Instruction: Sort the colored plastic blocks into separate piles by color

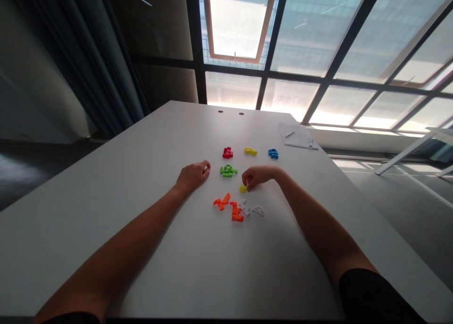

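Observation:
My right hand (257, 174) reaches down with its fingers pinched at a small yellow plastic piece (242, 189) on the white table. Curled fingers close my left hand (193, 176), which rests left of a green toy built from small parts (228, 171). A pale spot shows between its thumb and fingers; I cannot make out what it is. Nearer to me lie loose orange pieces (237, 213), with more orange pieces (222, 202) to their left. White pieces (245, 210) touch or nearly touch the orange ones, and a white curved piece (258, 211) lies to the right.
Beyond my hands stand a red toy (228, 153), a yellow toy (250, 151) and a blue toy (273, 153) in a row. Paper sheets (299, 136) with pen-like items lie at the table's (170, 277) right edge. Windows and a dark curtain (88, 50) are behind.

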Demonstrator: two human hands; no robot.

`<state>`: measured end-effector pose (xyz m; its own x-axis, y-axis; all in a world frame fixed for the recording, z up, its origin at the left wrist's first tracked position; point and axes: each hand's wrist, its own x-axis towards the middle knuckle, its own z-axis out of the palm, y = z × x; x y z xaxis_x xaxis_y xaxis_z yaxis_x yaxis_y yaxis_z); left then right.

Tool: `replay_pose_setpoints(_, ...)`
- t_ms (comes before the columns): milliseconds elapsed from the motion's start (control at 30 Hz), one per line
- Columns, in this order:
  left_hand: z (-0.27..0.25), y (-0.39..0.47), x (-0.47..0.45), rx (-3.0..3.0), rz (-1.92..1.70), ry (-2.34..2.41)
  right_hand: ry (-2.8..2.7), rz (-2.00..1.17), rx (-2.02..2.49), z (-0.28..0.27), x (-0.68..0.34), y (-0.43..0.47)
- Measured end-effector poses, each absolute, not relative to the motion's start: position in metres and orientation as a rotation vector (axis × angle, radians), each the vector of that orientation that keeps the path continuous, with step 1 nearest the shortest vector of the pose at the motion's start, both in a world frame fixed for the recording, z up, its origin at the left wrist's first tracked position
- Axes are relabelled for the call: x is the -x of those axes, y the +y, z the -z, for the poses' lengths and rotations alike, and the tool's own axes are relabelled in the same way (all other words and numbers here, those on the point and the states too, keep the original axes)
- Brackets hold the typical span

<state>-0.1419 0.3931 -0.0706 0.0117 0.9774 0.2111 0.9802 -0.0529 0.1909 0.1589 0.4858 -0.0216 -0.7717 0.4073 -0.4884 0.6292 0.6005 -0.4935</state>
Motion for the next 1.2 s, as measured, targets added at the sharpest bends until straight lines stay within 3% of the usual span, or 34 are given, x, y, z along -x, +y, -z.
replay_pose_setpoints(233, 0.072, 0.394, 0.143, 2.229, 0.455, -2.142, 2.812, 0.668, -1.335, 0.038, -0.177, 0.507)
replay_pose_setpoints(467, 0.073, 0.395, 0.143, 2.235, 0.450, -2.148, 2.994, 0.105, -1.998, 0.071, -0.178, 0.511)
replay_pose_setpoints(700, 0.073, 0.395, 0.142, 2.227, 0.445, -2.147, 3.151, -0.061, -1.588, 0.080, -0.183, 0.510)
replay_pose_setpoints(1200, 0.069, 0.392, 0.140, 2.232, 0.445, -2.170, 2.949, -0.122, -1.580, 0.074, -0.165, 0.512)
